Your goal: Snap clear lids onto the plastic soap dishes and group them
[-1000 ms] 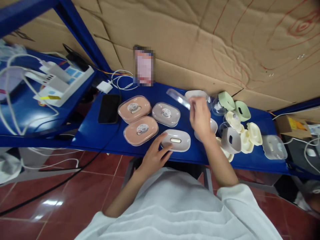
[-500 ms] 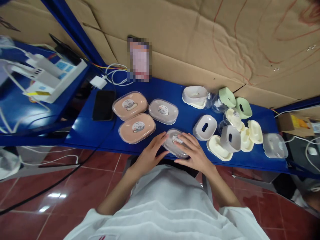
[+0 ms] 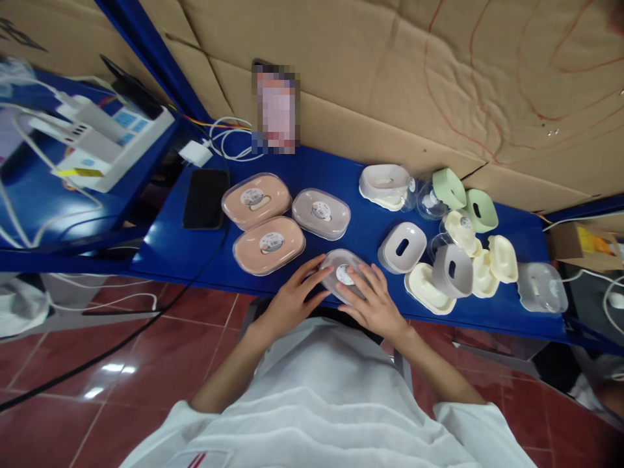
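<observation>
A grey oval box (image 3: 331,281) with a clear lid and a round white label lies on the blue table at the front edge, before my body. My left hand (image 3: 292,296) holds its left end, fingertips at the far side and thumb at the near side. My right hand (image 3: 373,298) lies over its right part, fingers spread across the lid and covering some of it. Beyond it sits another lidded grey box (image 3: 320,213). To its left are two lidded peach boxes, one farther back (image 3: 256,200) and one nearer (image 3: 269,245).
At right stand loose grey cups (image 3: 402,247), cream trays (image 3: 429,289), green cups (image 3: 481,210) and clear lids (image 3: 542,287). A black phone (image 3: 206,199), a white charger (image 3: 195,153) and a propped, blurred-out phone (image 3: 276,110) are at left. Cardboard (image 3: 361,78) walls the back.
The fingers of my right hand have spread wider over the lid, and more of the label shows. My left hand stays at the box's left end. The view has shifted slightly.
</observation>
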Demonstrator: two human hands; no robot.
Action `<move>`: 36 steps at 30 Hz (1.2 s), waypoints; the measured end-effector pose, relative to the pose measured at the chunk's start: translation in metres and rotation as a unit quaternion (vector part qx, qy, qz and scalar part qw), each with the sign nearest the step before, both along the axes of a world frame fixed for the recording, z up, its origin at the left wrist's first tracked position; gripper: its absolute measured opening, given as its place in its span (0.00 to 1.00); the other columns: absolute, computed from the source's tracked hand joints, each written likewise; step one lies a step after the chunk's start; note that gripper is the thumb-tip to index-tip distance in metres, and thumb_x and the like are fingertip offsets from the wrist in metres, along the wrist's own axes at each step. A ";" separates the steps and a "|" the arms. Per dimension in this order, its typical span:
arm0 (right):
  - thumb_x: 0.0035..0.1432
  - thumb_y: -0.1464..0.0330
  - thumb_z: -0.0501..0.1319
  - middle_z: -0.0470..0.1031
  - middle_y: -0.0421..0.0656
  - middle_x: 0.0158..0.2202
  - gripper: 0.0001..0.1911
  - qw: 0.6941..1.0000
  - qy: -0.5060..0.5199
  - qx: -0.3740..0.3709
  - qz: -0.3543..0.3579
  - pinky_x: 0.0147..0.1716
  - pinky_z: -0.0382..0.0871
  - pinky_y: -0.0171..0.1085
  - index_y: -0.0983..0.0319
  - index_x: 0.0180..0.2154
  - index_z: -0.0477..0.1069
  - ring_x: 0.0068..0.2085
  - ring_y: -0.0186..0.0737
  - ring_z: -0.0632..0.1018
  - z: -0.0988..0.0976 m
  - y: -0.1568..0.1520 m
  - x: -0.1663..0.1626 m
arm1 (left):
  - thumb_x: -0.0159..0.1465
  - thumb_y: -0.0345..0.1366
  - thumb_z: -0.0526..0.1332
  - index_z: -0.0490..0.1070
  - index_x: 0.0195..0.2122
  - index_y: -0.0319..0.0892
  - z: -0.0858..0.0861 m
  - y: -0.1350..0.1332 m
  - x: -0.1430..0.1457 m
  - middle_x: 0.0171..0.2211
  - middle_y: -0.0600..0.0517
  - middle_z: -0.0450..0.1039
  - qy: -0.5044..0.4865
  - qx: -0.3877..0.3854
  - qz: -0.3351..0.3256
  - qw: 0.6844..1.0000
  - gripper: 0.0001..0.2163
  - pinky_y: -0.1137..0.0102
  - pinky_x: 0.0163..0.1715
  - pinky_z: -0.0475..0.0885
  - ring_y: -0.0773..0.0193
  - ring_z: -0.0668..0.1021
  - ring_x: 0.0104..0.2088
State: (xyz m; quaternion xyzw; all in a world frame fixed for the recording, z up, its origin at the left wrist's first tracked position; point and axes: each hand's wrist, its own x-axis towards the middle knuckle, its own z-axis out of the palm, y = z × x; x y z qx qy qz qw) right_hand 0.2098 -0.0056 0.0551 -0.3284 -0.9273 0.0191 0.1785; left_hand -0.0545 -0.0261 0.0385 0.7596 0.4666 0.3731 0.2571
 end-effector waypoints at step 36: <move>0.77 0.69 0.57 0.76 0.52 0.65 0.21 0.932 0.077 -0.032 -0.353 0.62 0.72 0.54 0.55 0.67 0.72 0.65 0.53 0.77 0.000 -0.052 0.076 | 0.73 0.37 0.67 0.77 0.50 0.44 0.024 0.033 0.037 0.43 0.48 0.80 0.169 0.184 -0.037 0.967 0.07 0.44 0.71 0.67 0.55 0.83 0.50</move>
